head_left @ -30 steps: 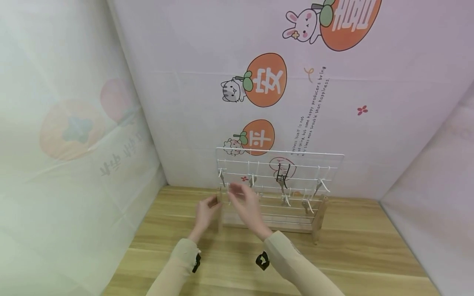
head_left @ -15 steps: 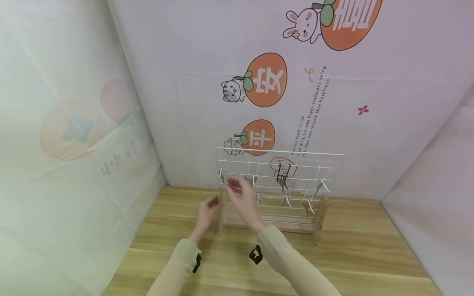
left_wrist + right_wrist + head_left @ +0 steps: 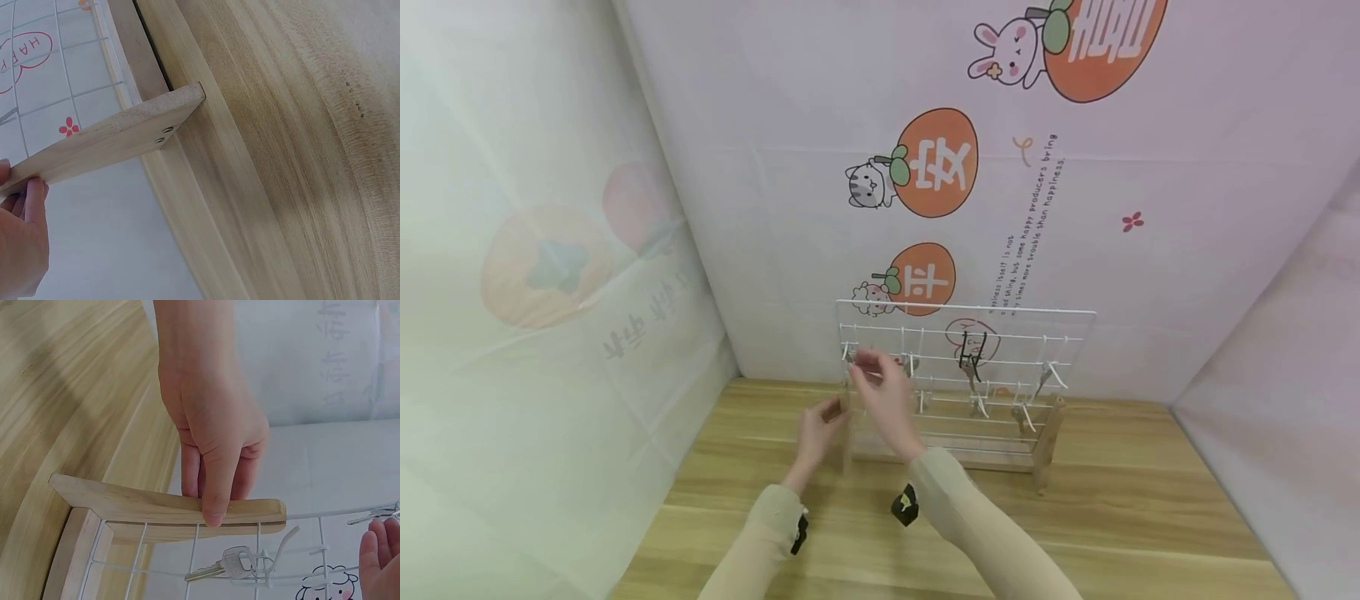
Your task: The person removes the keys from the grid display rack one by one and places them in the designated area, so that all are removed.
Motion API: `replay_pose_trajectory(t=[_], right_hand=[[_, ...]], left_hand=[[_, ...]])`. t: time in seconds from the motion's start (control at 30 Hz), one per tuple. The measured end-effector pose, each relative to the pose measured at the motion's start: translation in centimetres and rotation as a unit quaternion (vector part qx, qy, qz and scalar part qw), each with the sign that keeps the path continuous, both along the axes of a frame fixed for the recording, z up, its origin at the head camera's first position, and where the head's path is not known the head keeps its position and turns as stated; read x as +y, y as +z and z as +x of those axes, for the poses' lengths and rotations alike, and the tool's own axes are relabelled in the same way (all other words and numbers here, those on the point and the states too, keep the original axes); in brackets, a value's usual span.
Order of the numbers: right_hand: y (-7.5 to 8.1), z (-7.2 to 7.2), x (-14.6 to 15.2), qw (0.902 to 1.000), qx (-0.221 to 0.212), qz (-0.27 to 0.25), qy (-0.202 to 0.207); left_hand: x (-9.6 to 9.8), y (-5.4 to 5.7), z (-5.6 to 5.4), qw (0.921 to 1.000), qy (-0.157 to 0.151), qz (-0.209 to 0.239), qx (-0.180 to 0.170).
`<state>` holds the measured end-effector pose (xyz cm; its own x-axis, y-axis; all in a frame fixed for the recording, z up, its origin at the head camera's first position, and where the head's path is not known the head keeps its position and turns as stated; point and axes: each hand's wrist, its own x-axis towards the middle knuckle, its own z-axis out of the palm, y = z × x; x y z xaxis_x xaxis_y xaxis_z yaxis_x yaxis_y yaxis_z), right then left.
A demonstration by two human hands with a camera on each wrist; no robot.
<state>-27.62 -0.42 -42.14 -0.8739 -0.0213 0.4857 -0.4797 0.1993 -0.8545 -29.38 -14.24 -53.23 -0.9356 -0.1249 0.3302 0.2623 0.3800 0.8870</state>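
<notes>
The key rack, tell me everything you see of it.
The key rack is a white wire grid between pale, wood-looking side pieces, with a similar bar along the base. It stands on the table, and keys hang from its white hooks and one black hook. Two screws show in its left side piece, which the left hand pinches. The right hand is near its upper left hook, but contact is unclear.

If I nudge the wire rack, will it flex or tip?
The wire rack would probably move as one stiff piece, since it is mounted between wooden supports. Pushed near the top, it might tip, as it rises well above those supports. The left hand grips one wooden support, so that side would likely shift less.
</notes>
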Motion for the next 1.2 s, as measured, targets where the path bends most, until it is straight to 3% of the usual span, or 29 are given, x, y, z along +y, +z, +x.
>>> replay_pose_trajectory(t=[0.3,0.57,0.83,1.2], right_hand=[[0.2,-0.4,-0.5,0.9992,-0.035,-0.020,-0.006],[0.3,-0.7,-0.9,0.9993,-0.028,-0.026,-0.006],[0.4,-0.7,-1.1,0.9986,-0.029,-0.042,-0.013],[1.0,-0.6,-1.7,0.9974,-0.052,-0.036,-0.035]], left_hand=[[0.0,0.0,0.1,0.9999,0.003,-0.007,0.009],[0.0,-0.2,0.0,1.0000,0.003,0.003,0.008],[-0.1,-0.4,-0.2,0.9997,0.005,-0.014,0.019],[0.0,-0.4,-0.2,0.9996,-0.001,-0.007,0.026]])
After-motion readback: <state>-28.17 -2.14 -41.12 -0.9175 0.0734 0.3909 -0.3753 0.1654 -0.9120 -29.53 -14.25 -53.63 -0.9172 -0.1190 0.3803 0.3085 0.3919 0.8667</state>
